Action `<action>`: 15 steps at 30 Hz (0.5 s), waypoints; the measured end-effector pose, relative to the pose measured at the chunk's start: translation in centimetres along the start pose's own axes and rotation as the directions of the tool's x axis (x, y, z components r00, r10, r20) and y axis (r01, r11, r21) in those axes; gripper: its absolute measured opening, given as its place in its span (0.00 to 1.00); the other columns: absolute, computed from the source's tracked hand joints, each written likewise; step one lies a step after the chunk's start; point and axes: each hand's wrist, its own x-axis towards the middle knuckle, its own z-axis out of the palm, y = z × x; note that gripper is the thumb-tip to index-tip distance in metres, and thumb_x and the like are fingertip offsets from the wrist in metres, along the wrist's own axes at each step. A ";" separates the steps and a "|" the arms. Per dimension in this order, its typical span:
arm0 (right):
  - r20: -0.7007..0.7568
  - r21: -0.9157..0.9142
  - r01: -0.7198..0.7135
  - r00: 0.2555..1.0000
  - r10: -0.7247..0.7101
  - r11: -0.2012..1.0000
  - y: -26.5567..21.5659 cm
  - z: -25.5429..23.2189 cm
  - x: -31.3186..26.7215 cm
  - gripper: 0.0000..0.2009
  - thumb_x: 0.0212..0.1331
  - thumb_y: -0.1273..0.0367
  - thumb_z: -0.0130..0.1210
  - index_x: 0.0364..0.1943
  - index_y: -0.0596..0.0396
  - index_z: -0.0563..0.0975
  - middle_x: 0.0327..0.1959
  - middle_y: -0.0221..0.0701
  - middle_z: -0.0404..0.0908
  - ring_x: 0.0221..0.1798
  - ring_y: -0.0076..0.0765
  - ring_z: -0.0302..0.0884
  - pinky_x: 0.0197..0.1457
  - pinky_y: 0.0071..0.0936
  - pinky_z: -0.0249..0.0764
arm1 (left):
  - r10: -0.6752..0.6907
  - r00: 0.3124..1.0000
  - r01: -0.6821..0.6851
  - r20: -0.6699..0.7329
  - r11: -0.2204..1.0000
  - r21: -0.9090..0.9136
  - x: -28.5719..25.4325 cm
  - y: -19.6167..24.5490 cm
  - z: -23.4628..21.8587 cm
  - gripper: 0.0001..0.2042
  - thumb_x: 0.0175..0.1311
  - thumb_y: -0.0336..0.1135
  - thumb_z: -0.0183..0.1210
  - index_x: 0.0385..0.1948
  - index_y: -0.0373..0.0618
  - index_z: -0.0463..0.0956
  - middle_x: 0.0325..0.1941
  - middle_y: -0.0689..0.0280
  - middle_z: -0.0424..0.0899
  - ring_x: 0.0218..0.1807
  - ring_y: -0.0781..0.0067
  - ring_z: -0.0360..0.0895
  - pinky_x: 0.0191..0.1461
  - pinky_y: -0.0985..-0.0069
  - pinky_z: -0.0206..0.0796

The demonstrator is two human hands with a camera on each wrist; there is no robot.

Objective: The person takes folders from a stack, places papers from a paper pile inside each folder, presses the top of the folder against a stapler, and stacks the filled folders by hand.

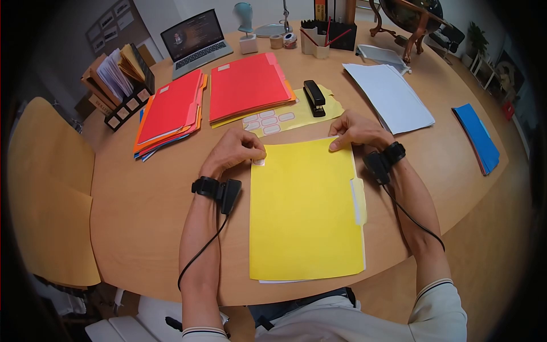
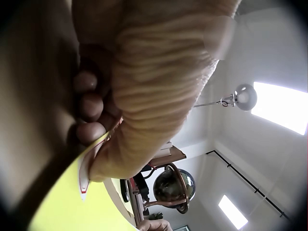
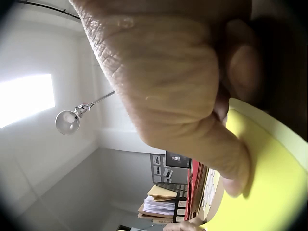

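Observation:
A yellow file folder (image 1: 307, 211) with a side tab and white paper inside lies before the person at the table's front edge. The left hand (image 1: 238, 149) pinches its upper left corner, thumb over a small red-bordered white label (image 2: 85, 180) there. At the upper right corner, the right hand (image 1: 360, 130) grips the folder, thumb on top and fingers curled beneath. Just beyond the folder lies a yellow sheet (image 1: 307, 117) bearing several labels (image 1: 268, 121), with a black stapler (image 1: 314, 98) on it.
Two stacks of red folders, one on the left (image 1: 171, 111) and one in the middle (image 1: 248, 85), lie farther back. White paper (image 1: 390, 97) and blue folders (image 1: 477, 137) are on the right. A laptop (image 1: 194, 45), a file holder (image 1: 130, 108) and a pen holder (image 1: 315, 45) stand behind.

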 end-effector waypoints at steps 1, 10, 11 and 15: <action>0.039 0.011 -0.005 0.999 0.005 1.000 0.3 -0.1 0.2 0.10 0.48 0.70 0.74 0.29 0.59 0.83 0.21 0.22 0.80 0.21 0.15 0.70 0.23 0.17 0.56 | -0.002 1.000 0.002 0.000 0.999 -0.049 0.0 -0.3 -0.1 0.07 0.50 0.29 0.71 0.30 0.38 0.87 0.25 0.69 0.83 0.25 0.84 0.74 0.29 0.83 0.63; -0.203 0.594 0.202 0.974 -0.098 0.779 1.4 -1.2 -0.1 0.07 0.68 0.69 0.61 0.33 0.56 0.78 0.24 0.23 0.79 0.16 0.12 0.65 0.19 0.15 0.60 | -0.003 0.981 -0.165 -0.192 0.492 -0.855 -0.5 -0.3 -0.7 0.38 0.76 0.66 0.41 0.67 0.34 0.67 0.38 0.63 0.84 0.34 0.80 0.82 0.35 0.84 0.75; -0.249 0.617 0.262 0.959 -0.133 0.742 2.4 -1.4 0.4 0.08 0.72 0.67 0.58 0.37 0.56 0.76 0.25 0.23 0.78 0.14 0.11 0.60 0.17 0.14 0.56 | 0.043 0.930 -0.306 -0.365 0.642 -0.703 -0.5 -1.8 -0.8 0.44 0.71 0.72 0.40 0.69 0.35 0.65 0.48 0.60 0.84 0.46 0.72 0.82 0.46 0.79 0.76; -0.387 0.668 0.366 0.915 -0.117 0.648 3.0 -0.9 1.1 0.08 0.72 0.66 0.58 0.43 0.57 0.76 0.29 0.26 0.79 0.16 0.15 0.64 0.18 0.15 0.62 | -0.144 0.885 -0.358 -0.443 0.398 -0.845 -1.1 2.5 1.0 0.56 0.58 0.86 0.35 0.71 0.37 0.62 0.56 0.49 0.84 0.45 0.58 0.87 0.41 0.72 0.83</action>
